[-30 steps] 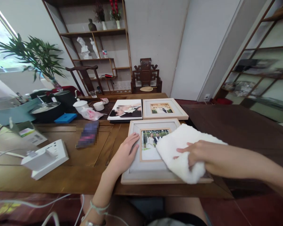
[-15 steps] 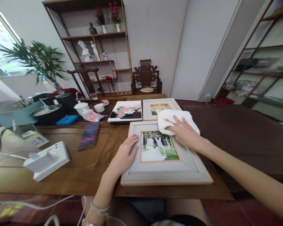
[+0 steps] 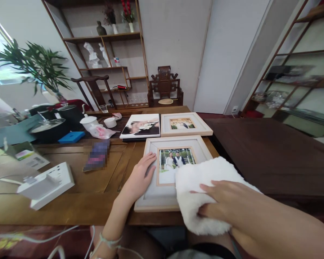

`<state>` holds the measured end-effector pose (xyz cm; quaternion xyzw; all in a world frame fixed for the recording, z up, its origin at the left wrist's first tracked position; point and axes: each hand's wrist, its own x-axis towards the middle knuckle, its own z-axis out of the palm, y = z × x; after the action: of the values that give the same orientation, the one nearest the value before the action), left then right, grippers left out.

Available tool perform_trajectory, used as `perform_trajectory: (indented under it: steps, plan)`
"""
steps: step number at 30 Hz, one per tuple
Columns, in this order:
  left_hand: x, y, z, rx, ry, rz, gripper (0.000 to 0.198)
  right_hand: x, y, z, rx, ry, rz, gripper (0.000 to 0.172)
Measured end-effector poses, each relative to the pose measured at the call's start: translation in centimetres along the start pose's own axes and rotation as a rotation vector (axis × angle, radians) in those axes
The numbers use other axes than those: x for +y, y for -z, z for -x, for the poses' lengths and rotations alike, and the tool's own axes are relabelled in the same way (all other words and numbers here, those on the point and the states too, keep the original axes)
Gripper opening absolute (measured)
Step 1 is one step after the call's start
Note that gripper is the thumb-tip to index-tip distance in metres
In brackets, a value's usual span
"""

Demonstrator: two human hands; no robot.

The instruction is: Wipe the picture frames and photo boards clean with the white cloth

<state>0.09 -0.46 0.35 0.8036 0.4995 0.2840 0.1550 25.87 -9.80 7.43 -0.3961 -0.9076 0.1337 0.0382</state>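
Observation:
A large white picture frame (image 3: 175, 144) with a wedding photo lies flat at the near edge of a wooden table (image 3: 70, 201). My left hand (image 3: 140, 176) rests open, fingers flat, on the frame's left border. My right hand (image 3: 226, 205) presses flat on a fluffy white cloth (image 3: 197, 180), which covers the frame's near right corner and overhangs the table edge.
Behind the frame lie a smaller white frame (image 3: 185, 124) and an unframed photo print (image 3: 140, 126). To the left are a white power strip (image 3: 47, 183), a blurred flat item (image 3: 95, 155), a blue box (image 3: 71, 136), black pots, a white teapot and a plant. Shelves and a chair stand behind.
My right hand swept the cloth from the frame's far right corner back down to its near right corner. My left hand stayed on the left border.

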Motion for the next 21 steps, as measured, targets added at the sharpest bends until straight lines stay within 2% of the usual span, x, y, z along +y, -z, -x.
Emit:
perform_trajectory:
  steps: [2, 5, 9, 14, 18, 21]
  plan:
    - [0.1, 0.1, 0.0, 0.0, -0.007, 0.004, 0.037, 0.0, -0.2, -0.7, -0.03, 0.002, -0.008, 0.063]
    - [0.2, 0.2, 0.0, 0.002, -0.021, 0.003, 0.036, 1.4, -0.9, -3.2, -0.019, 0.012, 0.027, 0.066]
    - [0.1, 0.2, 0.0, -0.006, -0.026, -0.008, 0.037, 5.3, -1.6, -7.0, 0.118, 0.007, 0.138, 0.063]
    - [-0.2, 0.2, 0.1, 0.002, -0.034, 0.014, 0.036, 9.6, -1.3, -10.8, 0.282, -0.105, 0.275, 0.062]
    - [-0.2, 0.2, 0.1, 0.009, -0.022, 0.026, 0.036, 10.0, -0.9, -12.2, 0.261, -0.1, 0.292, 0.06]
    - [-0.1, 0.1, 0.1, 0.001, -0.02, 0.015, 0.036, 8.6, -1.0, -11.1, 0.171, -0.032, 0.237, 0.061]
